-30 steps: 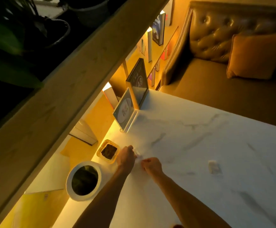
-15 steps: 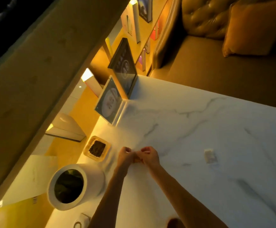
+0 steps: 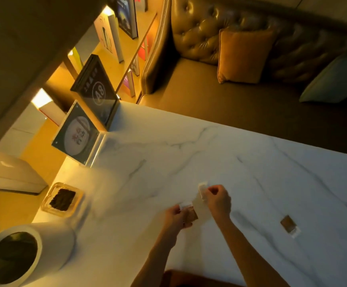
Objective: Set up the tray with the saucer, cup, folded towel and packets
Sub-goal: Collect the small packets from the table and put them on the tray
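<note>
Both my hands hold small packets above the white marble table (image 3: 240,162). My left hand (image 3: 176,217) pinches a brown packet (image 3: 192,213) with a white end. My right hand (image 3: 218,200), a little to the right and farther away, pinches a pale white packet (image 3: 202,188) by its top. Another brown packet (image 3: 289,224) lies flat on the table to the right, apart from both hands. No tray, saucer, cup or towel shows in view.
A glass dish (image 3: 62,200) with dark contents and a white cylindrical bin (image 3: 23,255) stand at the table's left edge. Two upright sign stands (image 3: 79,134) sit at the far left corner. A leather sofa (image 3: 230,69) with cushions lies beyond the table.
My hands, held together over one spot before, have drawn apart, each now with a packet. The view has shifted, so the loose packet on the right sits nearer.
</note>
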Demonstrator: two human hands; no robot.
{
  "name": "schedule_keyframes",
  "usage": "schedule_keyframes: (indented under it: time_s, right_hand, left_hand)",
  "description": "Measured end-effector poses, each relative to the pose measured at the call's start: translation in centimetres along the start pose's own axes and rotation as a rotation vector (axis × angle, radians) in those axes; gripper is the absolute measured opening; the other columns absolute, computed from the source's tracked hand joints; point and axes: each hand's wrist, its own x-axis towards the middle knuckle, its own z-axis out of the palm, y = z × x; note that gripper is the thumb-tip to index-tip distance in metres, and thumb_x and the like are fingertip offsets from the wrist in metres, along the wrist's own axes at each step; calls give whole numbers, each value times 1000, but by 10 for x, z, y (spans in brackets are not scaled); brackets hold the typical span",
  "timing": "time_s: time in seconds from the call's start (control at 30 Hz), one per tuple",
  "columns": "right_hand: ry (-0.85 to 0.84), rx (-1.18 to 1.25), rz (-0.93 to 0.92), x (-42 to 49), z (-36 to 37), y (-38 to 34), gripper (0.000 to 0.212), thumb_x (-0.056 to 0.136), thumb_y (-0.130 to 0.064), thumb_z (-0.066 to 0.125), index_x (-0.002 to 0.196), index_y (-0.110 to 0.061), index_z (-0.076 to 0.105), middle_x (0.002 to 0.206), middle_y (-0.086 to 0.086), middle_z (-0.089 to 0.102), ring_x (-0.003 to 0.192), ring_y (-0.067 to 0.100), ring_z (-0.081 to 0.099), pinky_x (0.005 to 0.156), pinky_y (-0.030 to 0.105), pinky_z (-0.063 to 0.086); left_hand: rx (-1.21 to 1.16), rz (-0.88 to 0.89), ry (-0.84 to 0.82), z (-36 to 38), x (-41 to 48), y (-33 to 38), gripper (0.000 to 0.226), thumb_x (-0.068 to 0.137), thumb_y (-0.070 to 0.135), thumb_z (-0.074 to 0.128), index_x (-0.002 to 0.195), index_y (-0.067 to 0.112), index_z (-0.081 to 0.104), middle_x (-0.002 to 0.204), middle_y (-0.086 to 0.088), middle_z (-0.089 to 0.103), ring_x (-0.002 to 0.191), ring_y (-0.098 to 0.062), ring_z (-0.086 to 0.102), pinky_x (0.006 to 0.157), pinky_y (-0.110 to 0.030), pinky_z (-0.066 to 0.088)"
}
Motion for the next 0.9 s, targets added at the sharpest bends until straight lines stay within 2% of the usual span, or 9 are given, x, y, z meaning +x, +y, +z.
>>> schedule_keyframes:
  time_s: [0.07,0.2,0.37,0.53,0.63,0.7,0.77,0.8,0.9]
  right_hand:
    - [21,-35,-1,17,-2,0,21,89,-28,62,99,-9,62,101,13,67,91,30,63,74,37,51]
    - [-86,-263,-95,22,14,6,37,89,-36,60,112,-7,55,111,15,59,100,32,59,78,37,51]
    - [-227,-77,2,28,19,14,38,84,-31,69,108,-5,56,104,15,67,89,28,61,71,32,46]
    - [-205,-106,-186,-10,21,17,24,86,-34,65,89,-13,55,81,3,61,73,21,58,63,29,44]
    - [-139,-90,-273,-43,29,17,13,87,-29,63,91,-18,55,83,-4,57,70,13,58,58,18,42]
    - [-149,-12,-257,-55,30,20,12,88,-26,62,95,-18,58,86,-6,60,73,9,60,62,17,49]
    - [-223,88,-214,-62,29,24,11,89,-21,60,100,-17,60,91,-3,65,82,13,64,72,26,56]
    - [-269,132,-198,-65,27,26,11,90,-17,58,101,-18,61,92,-4,66,85,14,65,74,25,55]
    - [-248,168,-249,-68,9,36,16,92,-14,58,100,-26,67,89,-16,67,80,-1,67,67,6,50]
  left_hand:
    - [12,-12,62,5,7,2,14,94,11,55,88,12,67,83,-8,72,72,-17,69,61,-27,60]
    - [25,-60,100,1,18,3,14,96,13,47,103,12,58,98,-9,73,81,-18,71,60,-25,54]
    - [-57,-102,60,-15,23,6,13,92,7,54,104,7,56,104,-17,71,84,-26,71,69,-35,60]
    - [-52,-14,7,-17,23,11,18,96,7,52,109,-4,55,108,-21,67,93,-28,66,91,-44,55]
    - [-66,1,-93,-1,16,11,14,100,14,47,94,3,52,80,-10,61,70,-13,62,74,-31,57]
    - [-25,-18,-126,7,10,11,19,101,24,46,95,6,49,70,-3,54,61,-9,57,65,-23,54]
    - [10,-8,-158,10,6,10,22,100,27,50,100,5,50,74,-4,57,65,-11,58,65,-23,53]
    - [26,2,-175,9,5,11,23,99,24,52,103,2,51,80,-8,59,70,-14,60,67,-25,54]
    - [37,12,-232,8,2,14,29,99,14,50,117,-9,50,96,-19,65,81,-23,68,74,-33,58]
